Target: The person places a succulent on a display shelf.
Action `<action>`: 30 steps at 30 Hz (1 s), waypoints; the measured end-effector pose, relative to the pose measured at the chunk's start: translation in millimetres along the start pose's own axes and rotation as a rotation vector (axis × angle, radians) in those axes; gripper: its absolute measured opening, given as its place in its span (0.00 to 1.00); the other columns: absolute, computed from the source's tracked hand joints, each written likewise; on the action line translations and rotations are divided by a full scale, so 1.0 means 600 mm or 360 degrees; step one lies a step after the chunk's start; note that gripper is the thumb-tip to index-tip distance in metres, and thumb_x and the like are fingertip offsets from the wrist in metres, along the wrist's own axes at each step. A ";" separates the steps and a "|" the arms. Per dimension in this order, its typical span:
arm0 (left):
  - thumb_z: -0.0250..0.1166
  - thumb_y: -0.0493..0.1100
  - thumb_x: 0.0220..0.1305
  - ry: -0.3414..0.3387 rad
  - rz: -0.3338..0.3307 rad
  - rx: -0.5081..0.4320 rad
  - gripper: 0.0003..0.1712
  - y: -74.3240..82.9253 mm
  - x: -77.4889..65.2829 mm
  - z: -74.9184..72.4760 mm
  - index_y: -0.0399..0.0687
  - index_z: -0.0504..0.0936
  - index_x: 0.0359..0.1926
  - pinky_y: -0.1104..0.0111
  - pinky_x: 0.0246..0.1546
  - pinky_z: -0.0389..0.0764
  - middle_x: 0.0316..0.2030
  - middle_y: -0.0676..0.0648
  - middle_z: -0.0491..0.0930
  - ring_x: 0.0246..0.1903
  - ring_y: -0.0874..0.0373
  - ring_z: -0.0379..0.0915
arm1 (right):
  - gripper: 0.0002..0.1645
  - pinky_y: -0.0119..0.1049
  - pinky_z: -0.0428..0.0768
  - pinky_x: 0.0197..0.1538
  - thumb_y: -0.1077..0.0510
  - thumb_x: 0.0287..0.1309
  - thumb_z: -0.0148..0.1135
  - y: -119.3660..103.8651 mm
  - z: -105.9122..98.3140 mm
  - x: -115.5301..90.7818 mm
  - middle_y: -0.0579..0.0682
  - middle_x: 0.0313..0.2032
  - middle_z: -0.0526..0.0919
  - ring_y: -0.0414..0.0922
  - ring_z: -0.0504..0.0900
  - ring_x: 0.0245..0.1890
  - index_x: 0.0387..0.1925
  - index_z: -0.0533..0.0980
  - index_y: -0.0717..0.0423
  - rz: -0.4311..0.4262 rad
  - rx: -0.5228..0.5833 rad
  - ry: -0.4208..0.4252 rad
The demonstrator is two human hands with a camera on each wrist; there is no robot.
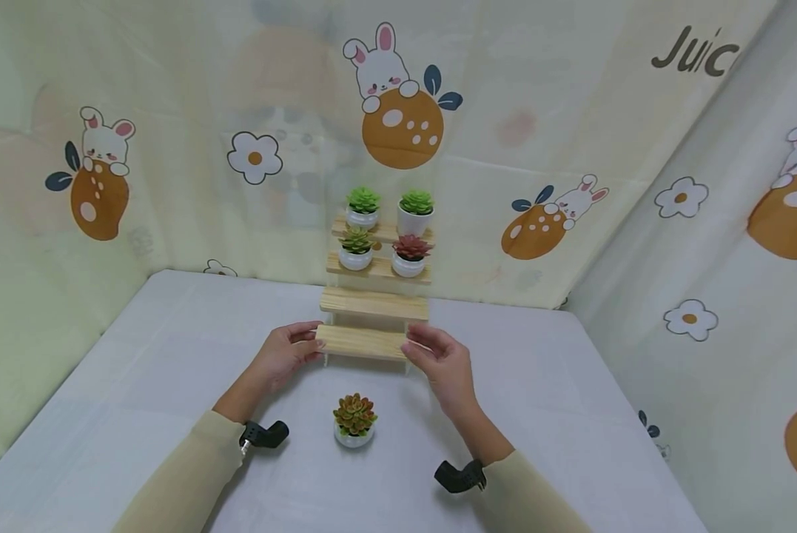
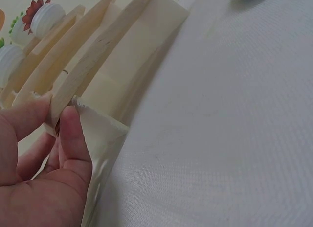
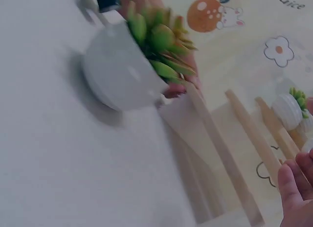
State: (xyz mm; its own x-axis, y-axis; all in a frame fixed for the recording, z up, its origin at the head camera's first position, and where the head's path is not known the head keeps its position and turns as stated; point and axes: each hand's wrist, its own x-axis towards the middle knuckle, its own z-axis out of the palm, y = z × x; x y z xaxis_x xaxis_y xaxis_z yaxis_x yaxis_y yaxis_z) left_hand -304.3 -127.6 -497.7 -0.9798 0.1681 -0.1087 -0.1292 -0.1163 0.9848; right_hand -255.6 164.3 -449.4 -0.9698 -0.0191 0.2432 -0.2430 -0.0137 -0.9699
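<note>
A stepped wooden plant stand (image 1: 371,302) stands at the back of the table. My left hand (image 1: 285,354) is at the left end of its lowest board (image 1: 361,342); the left wrist view shows thumb and fingers (image 2: 73,134) pinching that end. At the board's right end is my right hand (image 1: 445,363). In the right wrist view its fingers (image 3: 289,188) look fairly straight, beside the boards; contact is unclear. In front of the stand, a reddish-green succulent (image 1: 354,418) in a white pot sits on the table.
Two bright green succulents (image 1: 362,203) are on the top board. One tier lower are a green succulent (image 1: 356,244) and a red succulent (image 1: 411,252), both in white pots. Behind the white-covered table (image 1: 545,414) hangs a rabbit-print curtain (image 1: 291,81).
</note>
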 end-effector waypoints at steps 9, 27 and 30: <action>0.62 0.30 0.70 0.0005 -0.0018 0.0027 0.30 0.001 0.003 -0.001 0.31 0.68 0.72 0.72 0.44 0.87 0.50 0.42 0.79 0.41 0.61 0.81 | 0.29 0.30 0.86 0.55 0.66 0.56 0.74 0.020 0.015 -0.069 0.72 0.61 0.77 0.66 0.78 0.62 0.59 0.77 0.68 0.0119 0.0033 -0.0214; 0.61 0.28 0.70 0.0005 0.0003 0.0009 0.30 0.000 0.001 0.001 0.29 0.67 0.71 0.73 0.44 0.87 0.48 0.43 0.79 0.40 0.61 0.81 | 0.48 0.33 0.75 0.70 0.60 0.50 0.81 0.041 0.043 -0.138 0.64 0.69 0.72 0.57 0.72 0.71 0.69 0.68 0.67 0.0380 -0.0040 -0.0708; 0.61 0.28 0.70 0.0006 -0.0002 0.0016 0.30 -0.002 0.000 0.001 0.29 0.67 0.71 0.73 0.44 0.87 0.48 0.43 0.79 0.40 0.61 0.81 | 0.47 0.33 0.76 0.68 0.60 0.49 0.81 0.046 0.051 -0.147 0.64 0.68 0.73 0.57 0.73 0.70 0.68 0.69 0.67 0.0391 -0.0102 -0.0650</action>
State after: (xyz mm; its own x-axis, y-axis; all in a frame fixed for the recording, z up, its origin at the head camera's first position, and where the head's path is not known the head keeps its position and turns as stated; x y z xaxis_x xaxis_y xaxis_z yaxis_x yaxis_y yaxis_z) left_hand -304.1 -126.8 -499.0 -0.9802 0.1648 -0.1103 -0.1288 -0.1065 0.9859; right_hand -176.2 134.8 -497.3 -0.9140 -0.4051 -0.0225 -0.0208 0.1020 -0.9946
